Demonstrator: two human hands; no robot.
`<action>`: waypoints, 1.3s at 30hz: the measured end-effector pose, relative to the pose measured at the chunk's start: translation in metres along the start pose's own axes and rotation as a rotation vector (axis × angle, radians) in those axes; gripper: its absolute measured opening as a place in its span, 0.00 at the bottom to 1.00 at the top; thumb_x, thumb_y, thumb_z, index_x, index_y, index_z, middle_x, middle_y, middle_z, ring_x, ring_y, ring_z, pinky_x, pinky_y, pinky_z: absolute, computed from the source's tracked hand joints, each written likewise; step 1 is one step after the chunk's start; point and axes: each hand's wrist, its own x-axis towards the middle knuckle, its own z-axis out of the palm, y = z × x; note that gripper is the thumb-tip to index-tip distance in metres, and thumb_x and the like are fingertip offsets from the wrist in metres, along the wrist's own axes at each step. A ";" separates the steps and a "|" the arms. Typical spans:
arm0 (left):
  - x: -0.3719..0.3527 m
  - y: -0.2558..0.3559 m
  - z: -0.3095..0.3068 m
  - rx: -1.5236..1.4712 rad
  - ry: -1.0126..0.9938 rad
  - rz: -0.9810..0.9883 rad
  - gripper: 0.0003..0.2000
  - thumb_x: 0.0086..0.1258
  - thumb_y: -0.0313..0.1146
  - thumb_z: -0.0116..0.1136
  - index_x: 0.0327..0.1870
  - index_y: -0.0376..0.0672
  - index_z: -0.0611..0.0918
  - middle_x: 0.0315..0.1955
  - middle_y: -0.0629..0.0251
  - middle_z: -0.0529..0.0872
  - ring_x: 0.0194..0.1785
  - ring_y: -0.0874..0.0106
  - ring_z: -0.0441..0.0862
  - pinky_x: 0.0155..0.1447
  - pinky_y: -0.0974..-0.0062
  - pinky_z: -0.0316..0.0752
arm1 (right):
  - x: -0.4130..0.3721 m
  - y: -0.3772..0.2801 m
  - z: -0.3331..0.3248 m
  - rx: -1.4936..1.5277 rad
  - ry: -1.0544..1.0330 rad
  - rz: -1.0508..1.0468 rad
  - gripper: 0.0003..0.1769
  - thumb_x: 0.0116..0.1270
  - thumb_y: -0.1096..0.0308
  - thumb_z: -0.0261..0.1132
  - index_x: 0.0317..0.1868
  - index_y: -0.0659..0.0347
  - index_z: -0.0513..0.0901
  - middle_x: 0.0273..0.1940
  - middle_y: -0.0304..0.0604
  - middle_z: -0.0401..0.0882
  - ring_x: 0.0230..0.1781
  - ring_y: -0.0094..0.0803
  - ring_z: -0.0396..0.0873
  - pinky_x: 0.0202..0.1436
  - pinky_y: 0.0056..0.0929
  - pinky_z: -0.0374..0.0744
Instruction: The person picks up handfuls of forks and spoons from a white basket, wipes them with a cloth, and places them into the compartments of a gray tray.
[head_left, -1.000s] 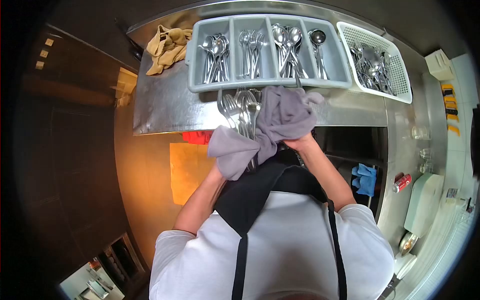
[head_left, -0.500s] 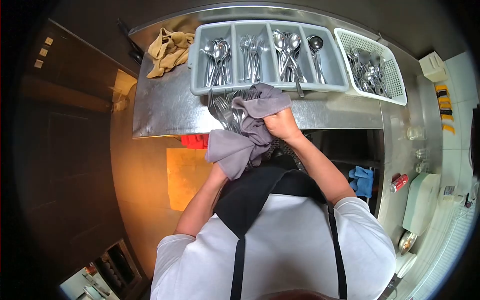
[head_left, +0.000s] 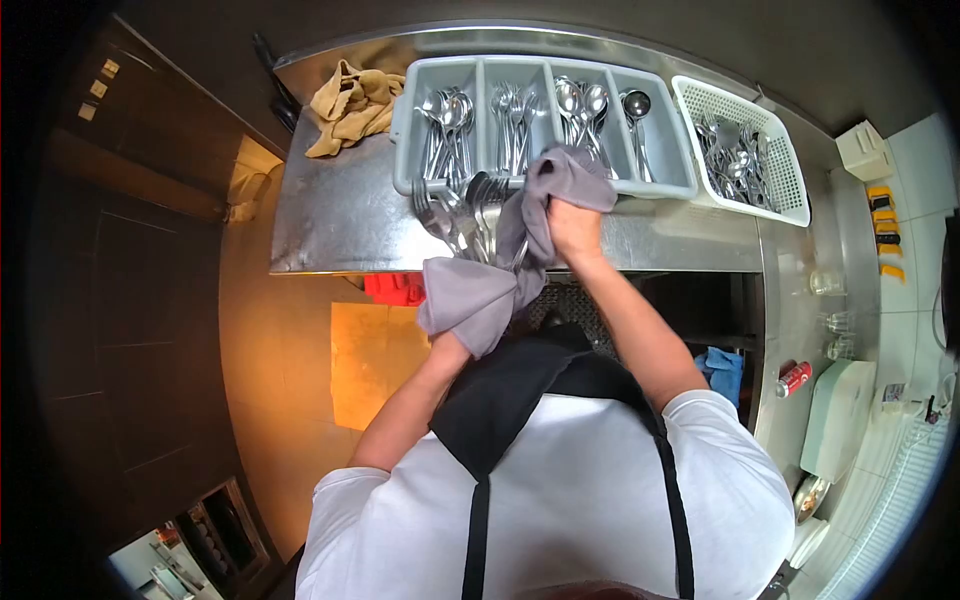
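Note:
A bunch of forks point(head_left: 462, 222) stands tines-up in my left hand point(head_left: 452, 348), which is wrapped in one end of a purple-grey cloth point(head_left: 468, 298). The cloth hides most of that hand's fingers and the handles. My right hand point(head_left: 574, 230) is closed on the other end of the cloth, at the near edge of a grey cutlery tray point(head_left: 402, 150). Whether a utensil sits inside that fold cannot be seen. In the tray, spoons point(head_left: 450, 120) lie at the left, forks point(head_left: 514, 120) beside them, then more spoons point(head_left: 582, 105) and a small ladle point(head_left: 636, 108).
A white perforated basket point(head_left: 792, 150) of mixed cutlery stands right of the tray. A crumpled tan cloth point(head_left: 350, 105) lies on the steel counter point(head_left: 335, 220) at the left. A red can point(head_left: 794, 379) and a pale green board point(head_left: 838, 418) are on the right side counter.
My right hand has moved up and slightly right with its end of the cloth, away from the forks. More of the forks shows now. The view has shifted slightly.

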 end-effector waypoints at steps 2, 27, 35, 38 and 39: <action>0.020 0.005 -0.005 0.223 -0.150 -0.039 0.08 0.62 0.39 0.54 0.31 0.45 0.82 0.28 0.60 0.81 0.34 0.59 0.79 0.43 0.62 0.72 | -0.025 0.005 0.033 0.186 0.083 0.018 0.15 0.58 0.65 0.60 0.45 0.61 0.80 0.44 0.49 0.80 0.48 0.42 0.77 0.52 0.37 0.73; 0.034 0.033 -0.020 -0.655 0.106 -0.411 0.07 0.57 0.35 0.53 0.24 0.44 0.78 0.25 0.55 0.79 0.34 0.57 0.78 0.38 0.65 0.72 | 0.020 0.010 0.006 -0.034 0.139 -0.122 0.07 0.55 0.74 0.60 0.35 0.66 0.81 0.34 0.50 0.82 0.36 0.43 0.81 0.42 0.36 0.77; 0.033 -0.004 -0.012 -0.093 -0.221 -0.130 0.06 0.64 0.34 0.52 0.34 0.43 0.79 0.33 0.58 0.78 0.40 0.63 0.76 0.47 0.67 0.71 | 0.011 0.028 0.016 -0.366 -0.010 -0.098 0.13 0.63 0.68 0.54 0.43 0.63 0.80 0.40 0.50 0.82 0.42 0.47 0.79 0.48 0.40 0.76; 0.040 -0.001 -0.005 -0.343 -0.205 -0.318 0.06 0.67 0.34 0.51 0.39 0.44 0.78 0.38 0.58 0.77 0.44 0.64 0.74 0.54 0.68 0.69 | -0.011 -0.004 0.026 0.085 0.080 -0.124 0.11 0.63 0.69 0.54 0.42 0.63 0.80 0.40 0.53 0.80 0.45 0.48 0.77 0.51 0.43 0.72; 0.055 0.013 -0.017 -0.096 -0.383 -0.278 0.07 0.67 0.34 0.50 0.40 0.44 0.78 0.40 0.57 0.77 0.44 0.63 0.74 0.54 0.68 0.69 | -0.016 -0.009 0.025 0.209 -0.040 -0.121 0.12 0.63 0.68 0.54 0.43 0.63 0.79 0.41 0.52 0.80 0.45 0.48 0.77 0.51 0.43 0.71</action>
